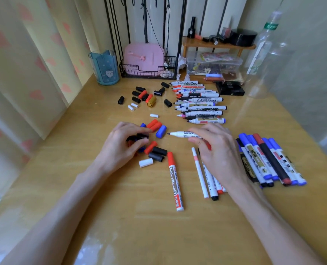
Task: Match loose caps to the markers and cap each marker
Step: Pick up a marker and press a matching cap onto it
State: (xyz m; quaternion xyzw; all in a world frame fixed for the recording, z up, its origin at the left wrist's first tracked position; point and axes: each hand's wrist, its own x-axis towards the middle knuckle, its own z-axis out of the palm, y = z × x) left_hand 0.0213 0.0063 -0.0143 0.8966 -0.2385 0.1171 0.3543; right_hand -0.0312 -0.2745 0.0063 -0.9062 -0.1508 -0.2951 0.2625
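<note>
Head: left hand (pixel 120 145) grips cap (pixel 141 136), right hand (pixel 216 150) marker (pixel 179 134).

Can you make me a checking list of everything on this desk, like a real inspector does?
Surface: wooden table, glossy.
Job's things: uncapped markers lie in a row at the back; capped markers lie at the right; loose caps lie in two heaps at the left.
Clutter: blue cup, pink case in a wire basket, clear bottle.
Hands: left hand pinches a black cap; right hand holds an uncapped whiteboard marker.
Cables: black cords hang at the back wall.
Surroundings: curtain with pink hearts at the left.
</note>
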